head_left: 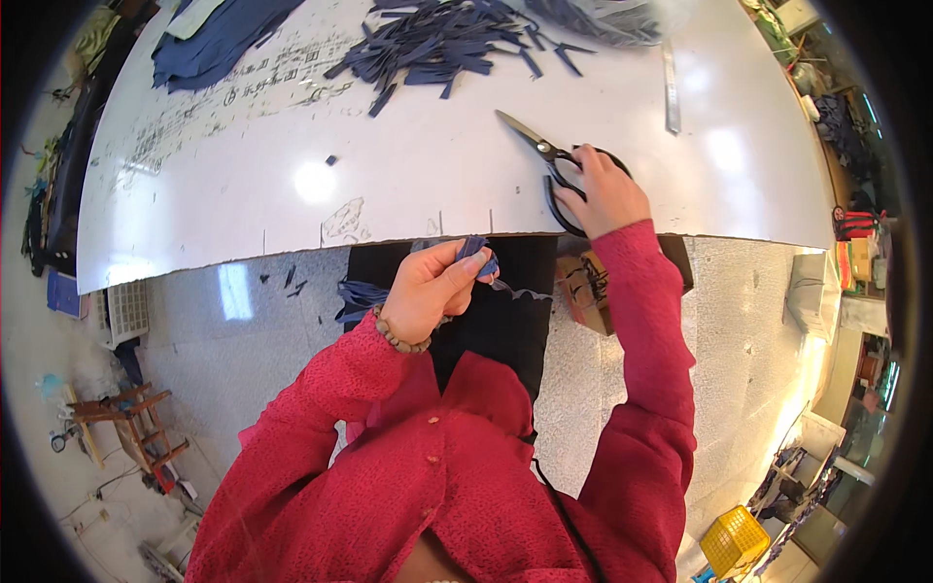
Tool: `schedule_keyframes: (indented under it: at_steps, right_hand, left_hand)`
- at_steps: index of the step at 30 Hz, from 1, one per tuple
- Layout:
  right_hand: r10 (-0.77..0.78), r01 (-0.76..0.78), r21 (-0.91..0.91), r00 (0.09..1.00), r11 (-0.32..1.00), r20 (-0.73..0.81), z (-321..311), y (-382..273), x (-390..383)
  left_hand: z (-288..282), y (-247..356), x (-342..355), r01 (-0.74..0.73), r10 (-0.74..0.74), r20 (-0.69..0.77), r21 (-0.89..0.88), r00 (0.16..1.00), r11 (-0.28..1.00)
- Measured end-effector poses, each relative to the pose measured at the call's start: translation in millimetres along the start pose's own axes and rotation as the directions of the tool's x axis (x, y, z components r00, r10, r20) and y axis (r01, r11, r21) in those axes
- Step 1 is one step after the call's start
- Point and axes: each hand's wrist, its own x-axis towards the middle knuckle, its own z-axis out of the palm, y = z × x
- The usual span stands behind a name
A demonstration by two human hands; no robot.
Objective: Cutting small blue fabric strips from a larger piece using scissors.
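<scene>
My left hand (428,290) is closed in a pinch in front of my lap, just off the table's near edge. Between thumb and fingers it holds a small dark blue fabric strip (475,247), partly covered by the fingers; a thin pale thread (525,292) trails from it to the right. My right hand (614,198) grips the black looped handles of a pair of scissors (546,149) at the table's near edge. Their blades point to the far left, slightly apart. A bunch of blue strips (362,297) shows beside my left wrist.
On the white table (233,185) lie a heap of blue strips (432,44), folded blue cloth (219,44), a clear plastic bag (622,19) and a metal ruler (672,92). A cardboard box (587,291) stands under the edge at right. A wooden stool (136,423) is at left.
</scene>
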Motion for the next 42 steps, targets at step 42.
schedule_keyframes:
  at_steps: [42]
  right_hand:
    - [0.611,-0.534,0.340,0.772,0.774,-0.176,-25,250,143]
  left_hand:
    - [135,59,404,-0.185,0.382,0.318,0.920,0.868,-0.345]
